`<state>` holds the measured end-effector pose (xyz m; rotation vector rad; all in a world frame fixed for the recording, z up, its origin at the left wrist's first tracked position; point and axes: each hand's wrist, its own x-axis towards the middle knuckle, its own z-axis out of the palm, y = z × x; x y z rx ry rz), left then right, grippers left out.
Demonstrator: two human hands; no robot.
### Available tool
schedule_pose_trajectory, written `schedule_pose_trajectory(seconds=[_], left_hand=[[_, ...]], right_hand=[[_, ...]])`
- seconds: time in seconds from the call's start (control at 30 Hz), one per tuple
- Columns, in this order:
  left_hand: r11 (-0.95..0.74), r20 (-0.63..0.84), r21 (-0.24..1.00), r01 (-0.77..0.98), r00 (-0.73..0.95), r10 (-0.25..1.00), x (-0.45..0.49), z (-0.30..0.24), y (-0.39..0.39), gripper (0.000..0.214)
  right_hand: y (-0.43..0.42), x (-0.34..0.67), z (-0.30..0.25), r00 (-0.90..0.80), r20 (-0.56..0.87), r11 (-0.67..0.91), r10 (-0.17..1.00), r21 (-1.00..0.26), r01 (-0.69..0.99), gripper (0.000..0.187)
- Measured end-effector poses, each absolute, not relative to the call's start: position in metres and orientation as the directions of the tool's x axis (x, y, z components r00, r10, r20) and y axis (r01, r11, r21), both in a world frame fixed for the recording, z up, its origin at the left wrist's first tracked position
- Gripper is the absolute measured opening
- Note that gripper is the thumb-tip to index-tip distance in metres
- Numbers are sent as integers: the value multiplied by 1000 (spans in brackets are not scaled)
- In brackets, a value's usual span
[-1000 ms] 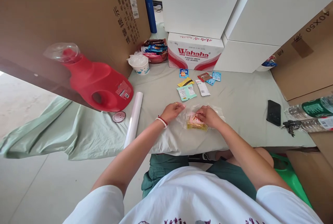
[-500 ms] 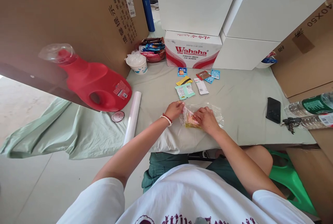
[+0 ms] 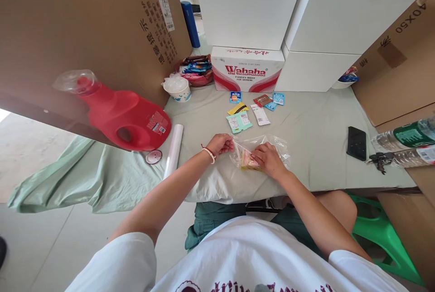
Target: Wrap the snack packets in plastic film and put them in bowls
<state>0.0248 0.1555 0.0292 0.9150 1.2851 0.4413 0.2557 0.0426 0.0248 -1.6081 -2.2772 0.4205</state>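
Observation:
A clear plastic bag [image 3: 280, 146] lies near the table's front edge, with a pink and yellow snack packet [image 3: 247, 158] in it. My left hand [image 3: 220, 144] is closed in a pinch on the bag's upper left corner and draws it taut. Over the packet, my right hand [image 3: 269, 159] has its fingers curled down onto the bag; whether they are above or under the film I cannot tell. Beyond the bag lie several small packets, among them a mint green packet [image 3: 239, 122], a yellow packet [image 3: 238, 108] and a white packet [image 3: 260, 115].
Left stand a red jug [image 3: 136, 117] and a white roll [image 3: 174, 149]. A paper cup [image 3: 177, 88], a basket of snacks [image 3: 200, 77] and a Wahaba-style printed carton [image 3: 248, 72] line the back. A black phone [image 3: 356, 142] and plastic bottles [image 3: 408, 137] lie right.
My left hand has moved slightly left, stretching the bag's corner outward. More of the pink packet shows beside my right hand. The camera view has tilted slightly.

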Motion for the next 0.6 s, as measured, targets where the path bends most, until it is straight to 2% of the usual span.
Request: schedule_pose_trajectory(seconds=[0.2, 0.6], left_hand=[[671, -702, 712, 205, 206, 682, 27, 23, 159, 21], [646, -671, 738, 195, 116, 732, 23, 25, 176, 20]], right_hand=[[42, 254, 27, -346, 86, 351, 934, -396, 848, 23], [35, 259, 22, -335, 111, 348, 936, -447, 824, 29]])
